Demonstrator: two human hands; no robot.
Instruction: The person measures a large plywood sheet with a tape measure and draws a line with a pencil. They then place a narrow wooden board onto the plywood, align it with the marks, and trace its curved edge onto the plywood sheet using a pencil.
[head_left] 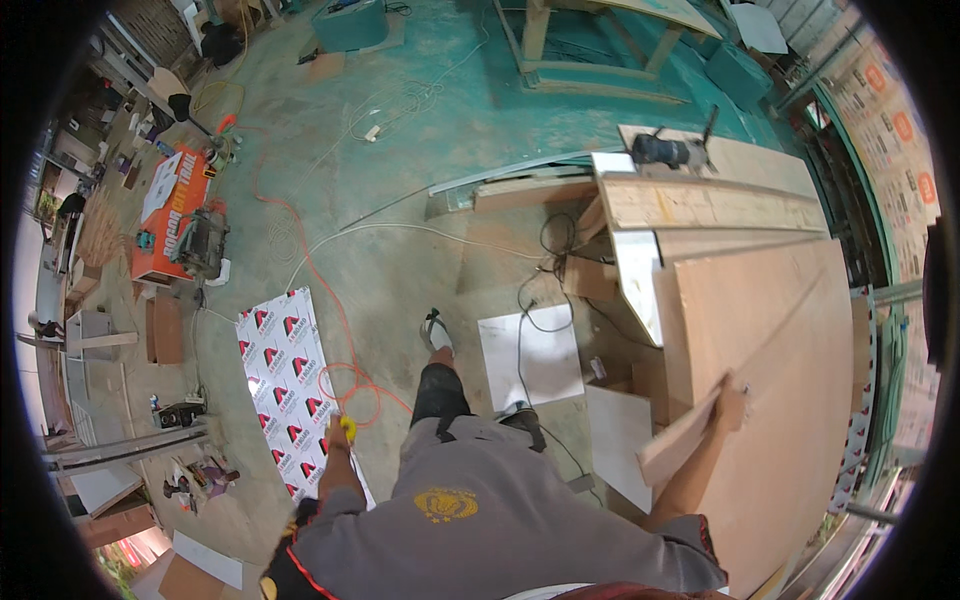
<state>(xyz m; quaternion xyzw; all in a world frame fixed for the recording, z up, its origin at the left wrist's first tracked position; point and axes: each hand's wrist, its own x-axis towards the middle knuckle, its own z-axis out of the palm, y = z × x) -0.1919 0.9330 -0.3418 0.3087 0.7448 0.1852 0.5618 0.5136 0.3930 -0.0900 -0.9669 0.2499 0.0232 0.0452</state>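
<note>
Low on my left side, my left hand (338, 436) is closed around a small rounded yellow tool (348, 428) that looks like a tape measure. It hangs beside a white board with red-and-black print (280, 370) on the floor. My right hand (732, 402) is closed on the far end of a short wooden strip (678, 440), held at a slant over the large brown wooden panel (790, 330). Part of that grip is hidden by the hand itself. A power tool (668, 150) lies on boards at the panel's far end.
An orange hose (300, 222) loops over the floor near my feet. Dark cable crosses a white square sheet (530, 352). An orange box (172, 225) with a machine beside it stands left. Planks (710, 204) lie beyond the panel; a wooden table frame (600, 70) stands farther off.
</note>
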